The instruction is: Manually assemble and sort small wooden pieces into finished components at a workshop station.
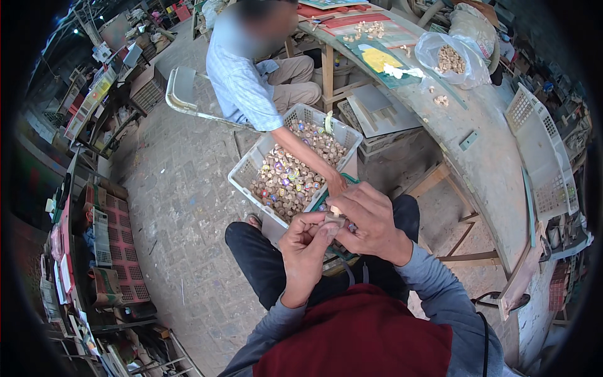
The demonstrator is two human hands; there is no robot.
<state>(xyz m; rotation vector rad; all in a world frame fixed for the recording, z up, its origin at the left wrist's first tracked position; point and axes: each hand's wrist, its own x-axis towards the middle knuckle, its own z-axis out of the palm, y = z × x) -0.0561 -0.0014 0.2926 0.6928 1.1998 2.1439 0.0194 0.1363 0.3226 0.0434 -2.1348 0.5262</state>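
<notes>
In front of my lap, my left hand [304, 251] pinches a small grey-brown wooden piece [333, 219] between thumb and fingers. My right hand [375, 221] closes in from the other side, its fingertips at a pale wooden peg [336, 211] on top of that piece. Whether the peg is seated in it, I cannot tell. Below my hands is a green basket [349, 178], mostly hidden by them. Just beyond stands a white plastic crate [246, 164] full of small round wooden pieces [286, 173], some with coloured tops. A co-worker's hand [337, 184] reaches to the green basket's far side.
A co-worker in a checked shirt [242, 85] sits beyond the crate, near a white chair [182, 88]. On the right runs a long worktable [483, 151] bearing a plastic bag [433, 50] of pale wooden pegs. A white perforated crate [543, 157] leans at its far side.
</notes>
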